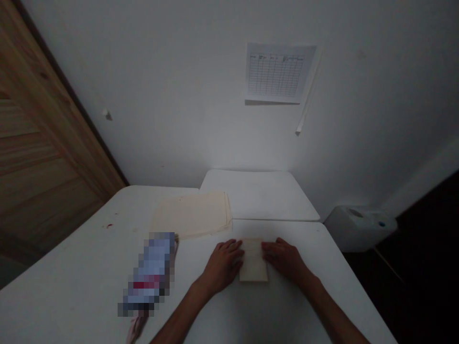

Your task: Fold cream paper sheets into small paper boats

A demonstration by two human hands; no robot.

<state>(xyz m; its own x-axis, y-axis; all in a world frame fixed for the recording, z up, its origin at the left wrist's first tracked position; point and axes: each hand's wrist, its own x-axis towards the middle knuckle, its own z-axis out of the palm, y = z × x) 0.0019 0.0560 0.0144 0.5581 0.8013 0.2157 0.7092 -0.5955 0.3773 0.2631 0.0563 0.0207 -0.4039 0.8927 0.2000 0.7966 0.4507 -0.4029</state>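
A small folded cream cloth [253, 260] lies on the white table [71, 267] in front of me. My left hand [224, 263] rests flat on its left edge, fingers stretched out. On the cloth's right edge lies my right hand [285, 259], also flat with fingers extended. Neither hand grips anything. A stack of larger cream cloths [193, 213] sits on the table behind and to the left of my hands.
A pixelated oblong object [150, 272] lies left of my left hand, with a pink strap [135, 328] below it. A second white table [260, 193] stands against the wall. A printed sheet [276, 72] hangs above. A wooden door [39, 153] is at left, a white bin [360, 224] at right.
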